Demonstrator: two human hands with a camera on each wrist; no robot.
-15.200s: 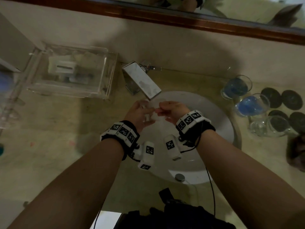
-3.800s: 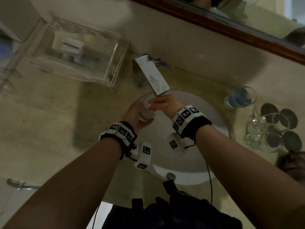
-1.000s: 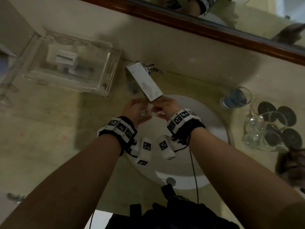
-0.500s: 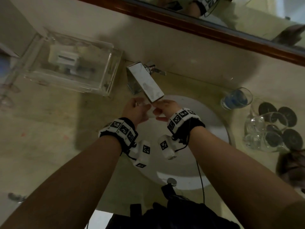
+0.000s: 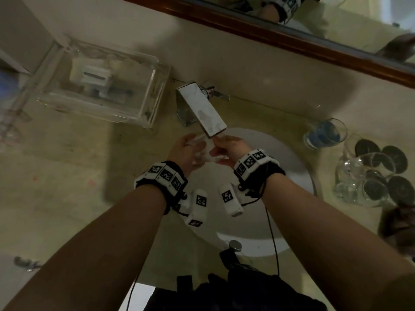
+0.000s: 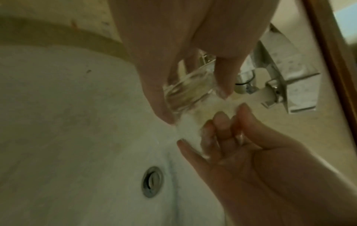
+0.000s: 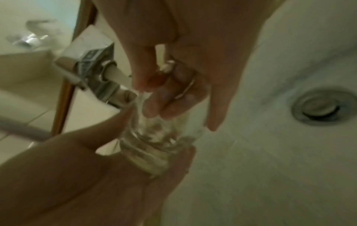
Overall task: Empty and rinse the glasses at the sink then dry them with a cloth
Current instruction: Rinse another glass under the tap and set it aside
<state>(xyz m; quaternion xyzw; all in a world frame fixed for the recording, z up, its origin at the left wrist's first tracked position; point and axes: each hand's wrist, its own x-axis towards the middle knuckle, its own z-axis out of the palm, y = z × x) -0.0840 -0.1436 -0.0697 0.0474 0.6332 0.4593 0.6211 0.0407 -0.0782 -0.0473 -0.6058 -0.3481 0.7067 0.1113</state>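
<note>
Over the white sink, under the flat metal tap, I hold one clear glass between both hands. My left hand wraps the thick base of the glass. My right hand is at its mouth. In the right wrist view several fingers of that hand show inside the glass and one lies outside along the wall. Something whitish, water or foam, shows in the glass. A glass of blue liquid and two empty glasses stand on the counter to the right.
Dark round coasters lie under and beside the empty glasses. A clear plastic box sits at the back left of the counter. The drain is below the hands. A dark brownish thing lies at the right edge.
Over the last second both hands stay under the tap with the glass and shift only a little. Since 15 s ago, one of two blue-filled glasses on the right has been replaced by an empty one.
</note>
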